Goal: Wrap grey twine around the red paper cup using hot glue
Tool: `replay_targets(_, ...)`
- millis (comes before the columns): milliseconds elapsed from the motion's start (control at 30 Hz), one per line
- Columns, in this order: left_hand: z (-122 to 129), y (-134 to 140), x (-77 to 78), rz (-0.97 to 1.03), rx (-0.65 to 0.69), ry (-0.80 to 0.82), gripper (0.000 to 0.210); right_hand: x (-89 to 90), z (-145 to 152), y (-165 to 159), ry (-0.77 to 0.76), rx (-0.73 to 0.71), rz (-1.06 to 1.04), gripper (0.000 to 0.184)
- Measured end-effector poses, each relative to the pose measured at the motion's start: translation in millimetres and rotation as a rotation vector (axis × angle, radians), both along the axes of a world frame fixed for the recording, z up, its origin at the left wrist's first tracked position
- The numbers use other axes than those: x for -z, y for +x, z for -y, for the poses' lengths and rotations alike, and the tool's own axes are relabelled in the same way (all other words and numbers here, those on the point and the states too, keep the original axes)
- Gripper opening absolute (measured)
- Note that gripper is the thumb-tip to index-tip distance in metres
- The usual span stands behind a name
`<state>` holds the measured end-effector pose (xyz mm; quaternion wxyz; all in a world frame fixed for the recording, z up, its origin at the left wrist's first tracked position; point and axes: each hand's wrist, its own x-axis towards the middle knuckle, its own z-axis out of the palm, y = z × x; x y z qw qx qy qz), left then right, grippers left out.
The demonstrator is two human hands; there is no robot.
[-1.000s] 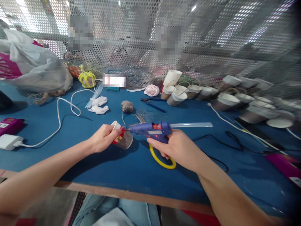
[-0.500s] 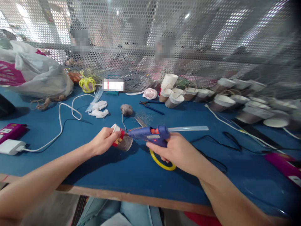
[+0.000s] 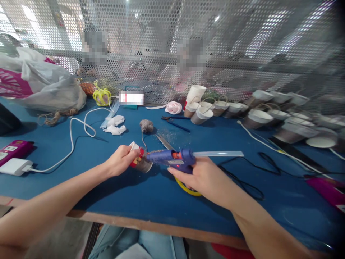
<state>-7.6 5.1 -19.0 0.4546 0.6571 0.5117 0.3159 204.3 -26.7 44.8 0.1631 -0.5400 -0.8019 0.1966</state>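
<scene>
My left hand (image 3: 122, 160) is closed around a paper cup (image 3: 145, 166) that lies tilted over the table, its red printed side showing and its lower part wrapped in grey yarn. Wrapped round the handle of a blue glue gun (image 3: 167, 157) is my right hand (image 3: 198, 175). The gun's nozzle points left at the cup's side; whether it touches I cannot tell. A clear glue stick (image 3: 221, 154) sticks out of the gun's back. Behind the cup sits a ball of grey yarn (image 3: 146, 126), its strand running down to the cup. Scissors (image 3: 185, 187) with yellow handles lie partly under the gun.
Several yarn-wrapped cups (image 3: 202, 113) stand at the back and right. Pliers (image 3: 176, 123), a pink ribbon roll (image 3: 173, 107) and white scraps (image 3: 115, 126) lie mid-table. White cable (image 3: 71, 135) crosses the left; black cord (image 3: 242, 180) loops at right. A perforated metal screen (image 3: 161, 54) rises behind.
The glue gun's nozzle has shifted slightly down along the cup's side, and its rear sits a little lower. The left hand keeps its hold on the cup. The whole view has shifted slightly.
</scene>
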Motion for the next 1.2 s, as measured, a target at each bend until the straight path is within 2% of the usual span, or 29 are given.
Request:
replay_targets(200,0,1,-4.0,0.011,0.009,-0.018,0.034,4.3,2,1,0.004,-0.021,0.033,0.021)
replay_targets(433,1,2,-3.8,0.032,0.003,-0.025,0.034,5.2,2,-1,0.017,-0.078,-0.029,0.016)
replay_targets(533,0,1,-2.0,0.036,0.008,-0.022,0.034,0.0,0,-2,-0.024,-0.005,-0.036,0.015)
replay_targets(600,-1,0,-0.5,0.037,0.008,-0.012,0.035,-3.9,-3,-1,-0.119,0.047,-0.066,0.024)
replay_targets(667,-1,0,0.9,0.039,0.008,-0.001,0.036,-5.8,-8,2,-0.220,0.077,-0.134,0.033)
replay_targets(733,0,0,1.5,0.036,0.010,0.010,0.036,-4.3,-16,8,-0.271,0.081,-0.237,0.034)
replay_targets(800,2,1,1.2,0.025,0.016,0.017,0.035,0.7,-27,14,-0.257,0.117,-0.349,0.028)
replay_targets(867,3,2,0.0,0.007,0.027,0.027,0.035,7.7,-41,22,-0.191,0.241,-0.423,0.020)
replay_targets(1000,6,2,-2.8,-0.028,0.039,0.068,0.034,23.1,-72,35,-0.086,0.458,-0.351,0.022)
replay_targets(1100,8,2,-4.5,-0.039,0.064,0.101,0.034,35.1,-91,42,-0.147,0.535,-0.241,0.031)
replay_targets(1200,10,2,-6.4,-0.050,0.089,0.126,0.035,46.2,-103,43,-0.237,0.566,-0.147,0.029)
